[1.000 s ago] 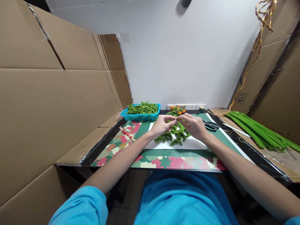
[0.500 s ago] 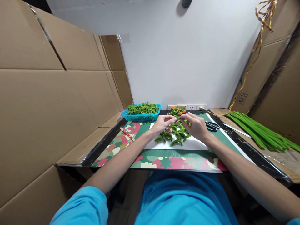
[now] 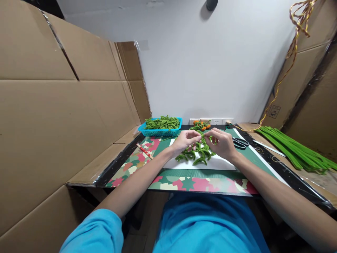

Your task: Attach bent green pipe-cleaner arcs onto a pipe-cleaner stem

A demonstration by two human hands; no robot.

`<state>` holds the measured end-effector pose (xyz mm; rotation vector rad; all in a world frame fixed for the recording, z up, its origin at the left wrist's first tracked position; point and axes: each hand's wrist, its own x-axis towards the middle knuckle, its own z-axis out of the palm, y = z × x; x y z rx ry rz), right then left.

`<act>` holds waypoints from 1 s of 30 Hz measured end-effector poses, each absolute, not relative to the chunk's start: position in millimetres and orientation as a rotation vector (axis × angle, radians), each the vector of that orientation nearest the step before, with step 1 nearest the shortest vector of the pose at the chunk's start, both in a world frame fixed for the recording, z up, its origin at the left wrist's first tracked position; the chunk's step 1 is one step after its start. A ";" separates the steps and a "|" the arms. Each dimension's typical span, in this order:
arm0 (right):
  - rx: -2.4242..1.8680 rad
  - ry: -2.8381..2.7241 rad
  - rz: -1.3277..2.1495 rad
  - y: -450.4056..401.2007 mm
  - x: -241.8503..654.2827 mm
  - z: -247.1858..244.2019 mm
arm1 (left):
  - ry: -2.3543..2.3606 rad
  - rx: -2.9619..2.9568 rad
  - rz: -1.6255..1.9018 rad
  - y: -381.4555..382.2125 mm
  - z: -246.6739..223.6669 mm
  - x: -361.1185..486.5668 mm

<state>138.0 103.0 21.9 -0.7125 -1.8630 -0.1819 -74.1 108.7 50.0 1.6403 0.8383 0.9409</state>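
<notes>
Over a sheet of white paper [image 3: 221, 163], my left hand [image 3: 185, 141] and my right hand [image 3: 221, 143] meet almost fingertip to fingertip. Both are closed in a pinch on a short green pipe cleaner [image 3: 203, 135], mostly covered by the fingers. Below them, several curled green pipe cleaner pieces [image 3: 200, 161] lie scattered on the paper. Just behind the hands rests a bunch of orange pipe cleaner flowers [image 3: 205, 125] with green stems.
A blue basket [image 3: 158, 133] heaped with green curled pieces stands at the back left. Black-handled scissors [image 3: 240, 143] lie right of my right hand. Long green pipe cleaners [image 3: 297, 149] are piled farther right. A red stick [image 3: 144, 151] lies left. Cardboard walls [image 3: 100, 109] flank the table.
My fingertips have shifted slightly against each other, and both hands remain pinched close together. The whole view has moved a little; the things on the table look unchanged.
</notes>
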 end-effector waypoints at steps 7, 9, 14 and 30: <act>-0.676 -1.863 -0.163 102.0 139.8 23.0 | 0.829 1.666 0.925 108.2 48.3 -74.9; -0.678 -1.866 -0.161 102.8 140.2 22.2 | 0.824 1.640 0.926 108.9 47.9 -74.8; -0.702 -1.834 -0.228 106.3 139.3 19.0 | 0.812 1.603 0.933 109.9 47.9 -75.0; -0.829 -1.959 -0.374 107.6 138.4 15.5 | 0.963 1.899 1.145 107.1 43.1 -70.6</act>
